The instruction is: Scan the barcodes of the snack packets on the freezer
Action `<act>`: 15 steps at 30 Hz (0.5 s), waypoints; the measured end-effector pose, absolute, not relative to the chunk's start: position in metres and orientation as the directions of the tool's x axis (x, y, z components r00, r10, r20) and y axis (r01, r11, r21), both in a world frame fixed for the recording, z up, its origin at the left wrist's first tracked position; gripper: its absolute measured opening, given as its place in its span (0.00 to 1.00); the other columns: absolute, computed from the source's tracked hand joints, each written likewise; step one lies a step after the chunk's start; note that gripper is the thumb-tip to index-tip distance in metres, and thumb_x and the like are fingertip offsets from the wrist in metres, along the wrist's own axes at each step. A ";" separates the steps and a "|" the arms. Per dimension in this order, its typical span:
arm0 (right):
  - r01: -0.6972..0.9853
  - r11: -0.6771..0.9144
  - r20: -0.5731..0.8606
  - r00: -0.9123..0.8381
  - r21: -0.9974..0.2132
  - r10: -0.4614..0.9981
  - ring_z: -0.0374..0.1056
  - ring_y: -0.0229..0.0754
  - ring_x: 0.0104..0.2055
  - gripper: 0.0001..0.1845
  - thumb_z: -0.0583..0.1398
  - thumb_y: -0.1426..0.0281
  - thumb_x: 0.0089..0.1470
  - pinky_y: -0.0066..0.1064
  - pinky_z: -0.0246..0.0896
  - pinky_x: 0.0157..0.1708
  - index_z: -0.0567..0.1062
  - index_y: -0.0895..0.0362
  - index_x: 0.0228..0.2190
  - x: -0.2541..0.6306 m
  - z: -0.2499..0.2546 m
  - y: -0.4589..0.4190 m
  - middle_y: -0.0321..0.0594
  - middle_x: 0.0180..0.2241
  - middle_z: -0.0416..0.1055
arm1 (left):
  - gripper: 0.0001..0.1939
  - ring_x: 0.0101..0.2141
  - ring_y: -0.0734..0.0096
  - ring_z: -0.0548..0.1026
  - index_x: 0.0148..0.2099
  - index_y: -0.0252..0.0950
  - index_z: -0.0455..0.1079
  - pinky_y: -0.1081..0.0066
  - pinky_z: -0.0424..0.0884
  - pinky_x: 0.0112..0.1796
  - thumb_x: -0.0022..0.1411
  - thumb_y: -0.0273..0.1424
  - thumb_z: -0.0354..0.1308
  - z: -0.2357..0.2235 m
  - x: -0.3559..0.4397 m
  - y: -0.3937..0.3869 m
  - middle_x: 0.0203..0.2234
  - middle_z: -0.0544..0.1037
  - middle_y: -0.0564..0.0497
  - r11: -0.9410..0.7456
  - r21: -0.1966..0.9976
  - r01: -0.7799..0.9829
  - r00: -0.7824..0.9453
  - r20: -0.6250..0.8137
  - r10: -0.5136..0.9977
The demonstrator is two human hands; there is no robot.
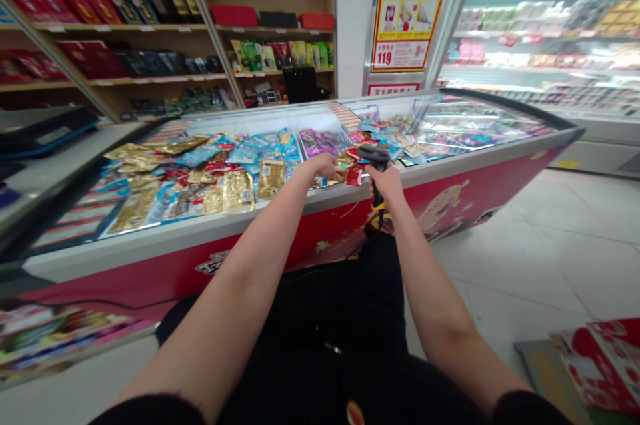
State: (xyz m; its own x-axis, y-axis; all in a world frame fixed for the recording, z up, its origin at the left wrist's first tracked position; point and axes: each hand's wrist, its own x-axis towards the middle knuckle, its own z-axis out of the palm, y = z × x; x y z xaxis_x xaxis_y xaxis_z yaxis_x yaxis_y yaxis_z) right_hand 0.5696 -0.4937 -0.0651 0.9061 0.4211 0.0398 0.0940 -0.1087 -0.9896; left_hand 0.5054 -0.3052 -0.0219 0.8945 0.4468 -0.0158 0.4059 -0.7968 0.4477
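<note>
My right hand (386, 184) is wrapped round the handle of a black barcode scanner (375, 154), whose head points left over the freezer's front edge. My left hand (323, 168) reaches down among the snack packets just left of the scanner, its fingers bent together; what they hold, if anything, is hard to make out. Between the two hands lies a small red packet (355, 175). Left of my left hand, a gold foil packet (271, 178) lies near the edge. Several more gold, blue and red packets (238, 190) are heaped over the glass top.
A long chest freezer (320, 230) with a red front stands before me. Purple packets (323, 141) fill a basket behind my hands. Shelves of boxes (233, 15) rise behind, and a lit display fridge (540, 45) stands right. A red printed box (603, 362) sits on the floor at lower right.
</note>
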 end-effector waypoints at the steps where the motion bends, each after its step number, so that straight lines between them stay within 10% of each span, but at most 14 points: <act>1: 0.094 -0.109 0.039 0.904 -0.990 0.426 0.62 0.37 0.14 0.10 0.63 0.67 0.55 0.27 0.62 0.13 0.69 0.55 0.26 0.569 -0.065 -0.493 0.32 0.16 0.66 | 0.19 0.38 0.60 0.79 0.36 0.36 0.82 0.72 0.70 0.37 0.35 0.32 0.75 -0.021 0.505 -0.305 0.32 0.84 0.48 -0.807 0.414 0.421 0.894 -0.039 0.446; 15: 0.130 -0.134 0.058 0.895 -0.982 0.442 0.63 0.38 0.15 0.11 0.64 0.65 0.56 0.28 0.63 0.14 0.67 0.54 0.27 0.560 -0.060 -0.489 0.31 0.16 0.66 | 0.23 0.42 0.56 0.80 0.40 0.33 0.81 0.71 0.71 0.39 0.42 0.39 0.75 -0.027 0.504 -0.310 0.39 0.83 0.42 -0.823 0.254 0.509 0.856 -0.041 0.516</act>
State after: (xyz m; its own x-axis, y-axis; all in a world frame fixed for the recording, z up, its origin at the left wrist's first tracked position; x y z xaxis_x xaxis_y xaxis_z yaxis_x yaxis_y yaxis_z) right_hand 0.5601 -0.4894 -0.0604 0.8951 0.4421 0.0580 0.1298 -0.1339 -0.9825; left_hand 0.5040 -0.3103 -0.0265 0.8555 0.5161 -0.0414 0.5086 -0.8228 0.2538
